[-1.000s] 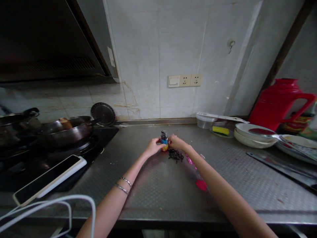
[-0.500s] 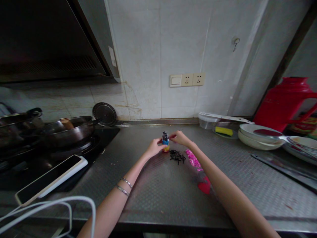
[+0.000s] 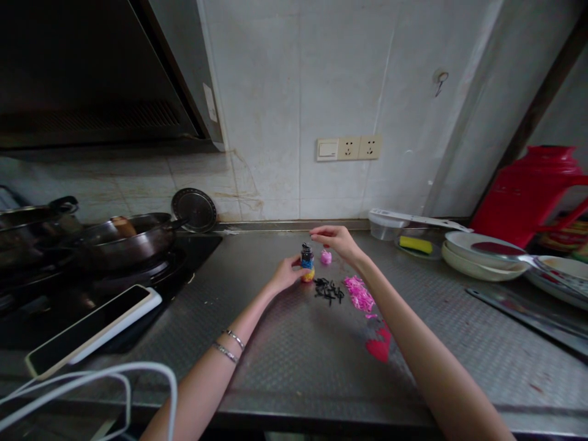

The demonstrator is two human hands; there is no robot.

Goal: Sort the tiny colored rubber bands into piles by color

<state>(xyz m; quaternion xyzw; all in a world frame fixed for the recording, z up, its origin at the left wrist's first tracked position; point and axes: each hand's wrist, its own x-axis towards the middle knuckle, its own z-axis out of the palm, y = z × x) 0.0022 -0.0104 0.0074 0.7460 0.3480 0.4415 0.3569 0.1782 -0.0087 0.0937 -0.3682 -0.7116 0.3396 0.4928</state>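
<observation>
My left hand point(image 3: 287, 274) is wrapped around a small clear jar point(image 3: 307, 262) that stands upright on the counter. Layers of yellow, blue and black bits show inside it, and black pieces poke up at the mouth. My right hand point(image 3: 334, 240) hovers above and right of the jar with thumb and forefinger pinched; what they hold, if anything, is too small to make out. A small pink object point(image 3: 326, 257) sits beneath that hand. In front of the jar lie a pile of black strips point(image 3: 329, 290), a heap of pink strips point(image 3: 359, 294) and red flat pieces point(image 3: 378, 348).
Pans point(image 3: 124, 242) stand on the stove at left, near a phone-like device point(image 3: 92, 331) and white looped tubing point(image 3: 151, 367). On the right are a yellow sponge point(image 3: 416, 245), stacked bowls point(image 3: 482, 256), a cleaver-like blade point(image 3: 528, 318) and a red thermos point(image 3: 528, 190).
My right hand has risen from beside the jar's mouth to above it, uncovering the small pink object. My left hand keeps its hold on the jar.
</observation>
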